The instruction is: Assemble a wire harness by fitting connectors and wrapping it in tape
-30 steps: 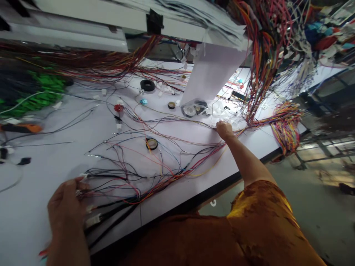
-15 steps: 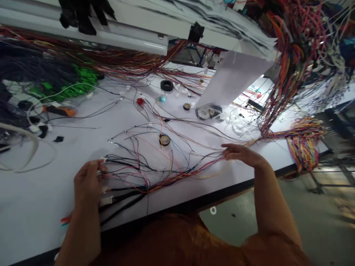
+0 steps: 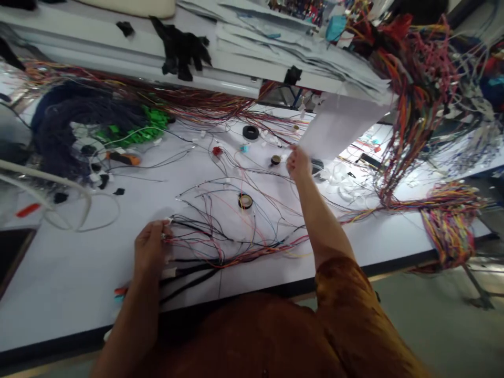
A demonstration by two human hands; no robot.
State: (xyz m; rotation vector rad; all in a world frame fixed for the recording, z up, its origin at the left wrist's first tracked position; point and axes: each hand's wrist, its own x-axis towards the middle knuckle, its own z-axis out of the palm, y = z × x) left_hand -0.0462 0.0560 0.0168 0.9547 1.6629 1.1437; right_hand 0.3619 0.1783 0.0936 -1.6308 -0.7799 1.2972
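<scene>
My left hand [image 3: 149,244] is closed in a pinch on a white connector [image 3: 168,220] at the left end of a wire harness [image 3: 244,257]. Thin black, red and blue wires fan out from it across the white table. A second white connector [image 3: 169,272] on a black sleeve lies just below that hand. My right hand [image 3: 298,164] is stretched out over the table with its fingers curled together beside a hanging white sheet [image 3: 334,126]. Whatever those fingers hold is hidden. A small tape roll [image 3: 275,160] lies just left of them.
A black tape roll [image 3: 251,132], another tape roll [image 3: 245,201] and a red connector [image 3: 217,151] lie among loose wires. An orange-handled tool [image 3: 124,158] is at the left by green connectors [image 3: 137,128]. Thick wire bundles [image 3: 401,121] hang at the right.
My right hand has left the harness and reached forward and left to beside the hanging sheet, its fingers curling. My left hand keeps its pinch. The view has shifted.
</scene>
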